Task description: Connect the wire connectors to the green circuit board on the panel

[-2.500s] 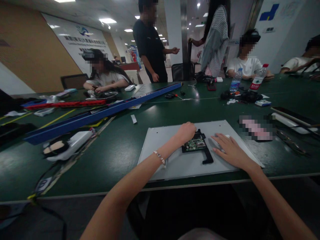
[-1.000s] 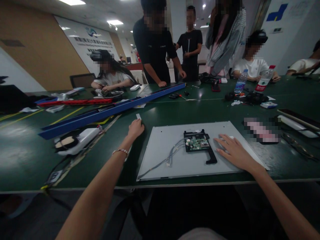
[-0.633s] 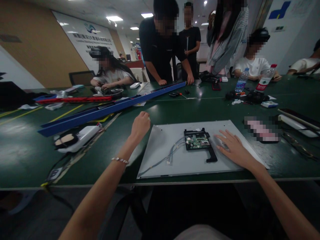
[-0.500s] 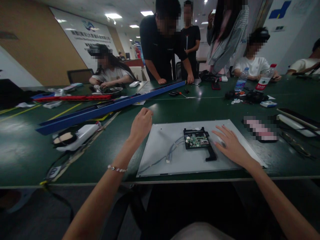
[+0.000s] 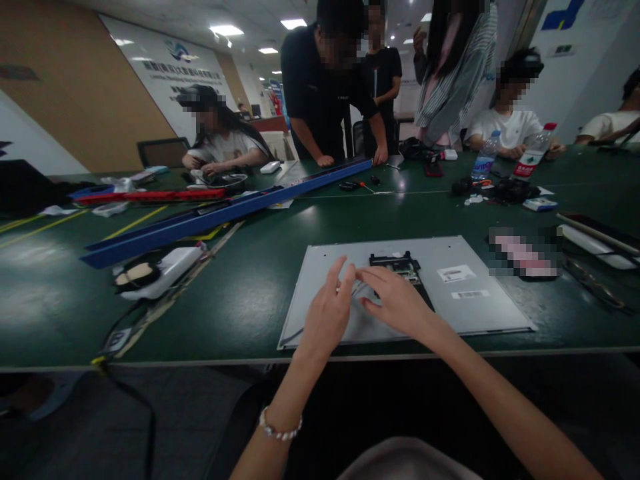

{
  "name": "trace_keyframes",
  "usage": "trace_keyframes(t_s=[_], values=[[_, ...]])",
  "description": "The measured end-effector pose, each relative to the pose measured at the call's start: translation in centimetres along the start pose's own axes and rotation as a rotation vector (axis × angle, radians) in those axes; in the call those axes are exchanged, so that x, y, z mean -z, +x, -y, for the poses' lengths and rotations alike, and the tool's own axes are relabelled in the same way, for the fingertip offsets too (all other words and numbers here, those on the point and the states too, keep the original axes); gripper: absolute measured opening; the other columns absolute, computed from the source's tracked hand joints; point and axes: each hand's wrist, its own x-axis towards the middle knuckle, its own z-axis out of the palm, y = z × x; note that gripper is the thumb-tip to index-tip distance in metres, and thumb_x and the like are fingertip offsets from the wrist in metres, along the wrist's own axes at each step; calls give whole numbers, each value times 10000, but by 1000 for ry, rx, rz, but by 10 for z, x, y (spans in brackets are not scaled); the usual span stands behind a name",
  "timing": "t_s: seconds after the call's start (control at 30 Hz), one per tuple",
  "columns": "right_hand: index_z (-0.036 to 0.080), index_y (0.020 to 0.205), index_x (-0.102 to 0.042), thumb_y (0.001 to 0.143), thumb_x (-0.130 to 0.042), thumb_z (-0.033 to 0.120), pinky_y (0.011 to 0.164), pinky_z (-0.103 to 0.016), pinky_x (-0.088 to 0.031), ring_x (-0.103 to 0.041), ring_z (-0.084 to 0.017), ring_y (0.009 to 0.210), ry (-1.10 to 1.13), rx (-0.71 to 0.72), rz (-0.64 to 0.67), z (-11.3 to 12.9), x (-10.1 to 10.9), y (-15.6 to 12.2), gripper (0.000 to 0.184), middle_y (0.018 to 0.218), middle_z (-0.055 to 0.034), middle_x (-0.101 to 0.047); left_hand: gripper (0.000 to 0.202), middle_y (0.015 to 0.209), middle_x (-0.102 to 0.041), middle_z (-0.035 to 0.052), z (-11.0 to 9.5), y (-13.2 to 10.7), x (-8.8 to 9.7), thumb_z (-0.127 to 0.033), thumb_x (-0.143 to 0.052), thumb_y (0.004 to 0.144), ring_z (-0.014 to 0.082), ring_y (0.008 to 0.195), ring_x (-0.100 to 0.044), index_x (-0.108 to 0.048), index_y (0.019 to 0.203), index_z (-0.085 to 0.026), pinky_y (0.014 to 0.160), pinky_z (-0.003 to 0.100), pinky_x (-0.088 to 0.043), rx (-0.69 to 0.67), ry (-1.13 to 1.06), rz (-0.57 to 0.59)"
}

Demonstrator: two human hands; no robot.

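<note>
A flat grey metal panel (image 5: 480,313) lies on the green table near the front edge. A small black-framed circuit board (image 5: 400,265) sits on its middle, with thin grey wires running left from it. My left hand (image 5: 327,313) and my right hand (image 5: 395,300) meet over the wires just in front of the board. Their fingertips come close together and the fingers are stretched out. I cannot see anything held between them. Two white labels (image 5: 456,273) show on the panel's right part.
A long blue bar (image 5: 225,212) crosses the table diagonally at the left, a red one (image 5: 150,195) behind it. A white device (image 5: 160,272) lies at the left. Water bottles (image 5: 485,160), screwdrivers and small parts sit at the far side, where several people sit or stand.
My left hand came back from the table's far left to the panel. My right hand slid left off the panel's right part, uncovering the labels. Both now meet over the wires.
</note>
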Motion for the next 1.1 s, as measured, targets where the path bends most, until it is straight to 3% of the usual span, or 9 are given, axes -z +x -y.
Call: trace_keyframes(t_s=[0.23, 0.37, 0.53, 0.7, 0.87, 1.1], values=[[148, 1027, -645, 866, -536, 106, 873, -380, -491, -612, -237, 950, -195, -39, 79, -3, -23, -2, 199, 999, -111, -670, 598, 1534, -283, 153, -16, -10, -15, -39, -407, 855, 220, 1007, -646, -315, 1417, -225, 754, 306, -570, 50, -45, 92], [167, 958, -659, 892, -510, 98, 802, -334, -491, -624, -215, 871, -243, -32, 120, -6, -25, -6, 177, 907, -81, -674, 603, 1517, -304, 155, -14, -9, -12, -54, -426, 860, 220, 1124, -597, -305, 1424, -229, 871, 339, -549, 74, -193, 45], [187, 943, -651, 910, -497, 93, 818, -309, -475, -618, -200, 916, -217, -17, 87, -7, -22, -10, 184, 956, -65, -682, 451, 1423, -442, 130, 1, -12, -3, -113, -478, 864, 225, 1284, -473, -458, 1306, -200, 1059, 406, -436, 172, -279, -88], [187, 931, -650, 896, -512, 80, 815, -308, -478, -618, -202, 906, -204, -13, 93, -5, -23, -15, 178, 947, -65, -686, 308, 1277, -596, 96, 0, -17, -8, -139, -415, 910, 199, 1207, -545, -593, 1155, -197, 1057, 391, -439, 201, -254, -105], [174, 907, -648, 886, -503, 66, 838, -333, -480, -614, -214, 914, -236, -5, 97, -4, -26, -17, 182, 959, -77, -689, 277, 1193, -664, 91, -16, -14, -17, -129, -449, 887, 255, 1235, -529, -651, 1065, -195, 1073, 510, -374, 192, -129, -28], [168, 886, -645, 894, -503, 84, 866, -364, -484, -617, -216, 922, -266, 3, 123, -2, -29, -19, 165, 980, -95, -688, 264, 1172, -675, 107, -26, -14, -12, -132, -472, 865, 298, 1284, -480, -668, 1017, -221, 1097, 646, -199, 239, -54, 47]])
